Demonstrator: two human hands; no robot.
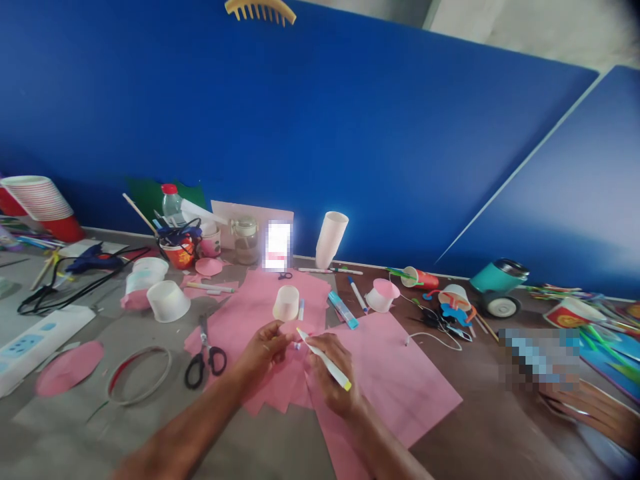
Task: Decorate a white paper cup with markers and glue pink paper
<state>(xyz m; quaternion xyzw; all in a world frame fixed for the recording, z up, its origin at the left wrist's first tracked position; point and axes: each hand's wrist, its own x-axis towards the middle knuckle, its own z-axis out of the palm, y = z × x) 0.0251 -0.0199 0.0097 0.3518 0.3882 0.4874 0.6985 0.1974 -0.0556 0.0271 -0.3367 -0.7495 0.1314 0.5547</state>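
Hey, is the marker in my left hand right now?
No, the white marker is in the right hand, while the left hand holds a small pink piece.

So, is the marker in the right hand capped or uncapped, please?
Uncapped: the white marker in the right hand shows its narrow yellow tip, at the pink paper piece in the left hand.

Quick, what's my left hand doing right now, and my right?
Left hand: closed, holding a small pink paper piece.
Right hand: closed, holding a white marker with a yellow end.
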